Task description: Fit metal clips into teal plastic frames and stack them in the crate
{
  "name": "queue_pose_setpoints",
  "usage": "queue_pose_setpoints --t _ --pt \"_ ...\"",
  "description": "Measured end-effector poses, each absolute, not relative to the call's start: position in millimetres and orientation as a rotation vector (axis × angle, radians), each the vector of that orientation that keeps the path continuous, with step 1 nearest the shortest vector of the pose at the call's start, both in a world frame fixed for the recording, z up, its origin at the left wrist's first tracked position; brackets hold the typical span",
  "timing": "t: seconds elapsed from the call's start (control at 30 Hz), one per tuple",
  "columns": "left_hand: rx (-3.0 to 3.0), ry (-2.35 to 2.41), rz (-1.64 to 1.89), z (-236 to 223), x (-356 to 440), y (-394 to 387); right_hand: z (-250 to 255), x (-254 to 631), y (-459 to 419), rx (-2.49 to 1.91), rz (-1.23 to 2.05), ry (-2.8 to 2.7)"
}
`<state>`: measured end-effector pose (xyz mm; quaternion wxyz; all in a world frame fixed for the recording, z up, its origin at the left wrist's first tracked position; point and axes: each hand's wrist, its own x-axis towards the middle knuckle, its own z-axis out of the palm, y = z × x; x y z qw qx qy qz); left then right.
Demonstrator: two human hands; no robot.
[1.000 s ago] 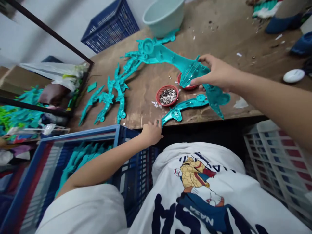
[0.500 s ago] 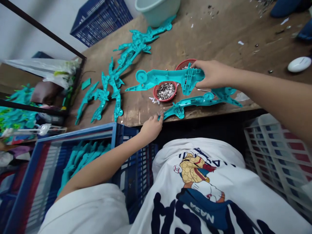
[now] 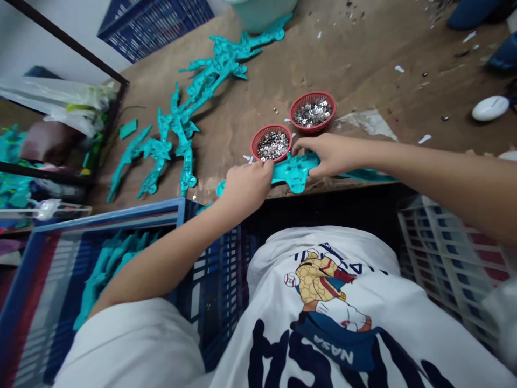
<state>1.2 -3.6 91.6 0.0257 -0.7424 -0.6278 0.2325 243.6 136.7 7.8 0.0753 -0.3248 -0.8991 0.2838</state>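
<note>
A long turquoise plastic part (image 3: 294, 173) lies along the near table edge, gripped by both hands. My left hand (image 3: 249, 184) closes over its left portion, hiding much of it; a round end sticks out beyond. My right hand (image 3: 325, 153) pinches the part's right side between thumb and fingers. Another turquoise piece (image 3: 369, 175) shows under my right wrist, mostly covered. Just beyond the hands stand two red baskets: the nearer one (image 3: 253, 146) and the farther one (image 3: 297, 103), both holding small shiny metal pieces.
Several turquoise parts (image 3: 186, 116) stretch across the table's left side. A blue crate (image 3: 181, 215) with more parts stands below left, a white crate (image 3: 440, 258) below right. At the back are a pale basin (image 3: 264, 16) and another blue crate (image 3: 151, 27). A white oval object (image 3: 490, 108) lies right.
My right hand has brought the raised turquoise part down toward the table edge. My left hand has moved from the other piece's tip onto this part. The farther red basket is now uncovered.
</note>
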Motion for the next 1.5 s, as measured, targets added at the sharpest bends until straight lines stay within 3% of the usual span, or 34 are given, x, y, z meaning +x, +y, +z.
queue_pose_setpoints --t 0.17,0.27,0.47,0.6,0.8,1.03,1.33,1.5 --pt "-2.302 -2.031 1.075 73 -13 33 -7 243 131 -1.191 0.446 -2.883" --pt "-2.393 -1.968 1.157 53 -18 45 -16 246 131 -1.282 0.437 -3.009" --pt "-2.49 -1.917 1.005 37 -15 59 4 261 131 -1.333 0.488 -2.945" --pt "-2.561 -1.952 0.894 43 -17 63 19 269 181 -1.376 0.513 -2.641" --pt "-2.639 -2.031 0.811 52 -16 68 -22 251 279 -1.497 0.375 -2.6" --pt "-2.73 -2.05 0.809 54 -19 68 -46 237 287 -1.686 0.269 -2.632" --pt "-2.741 -2.012 0.824 49 -21 67 -11 248 276 -1.535 0.307 -2.537" --pt "-2.737 -2.026 0.796 48 -20 71 31 261 204 -1.483 0.649 -2.372"
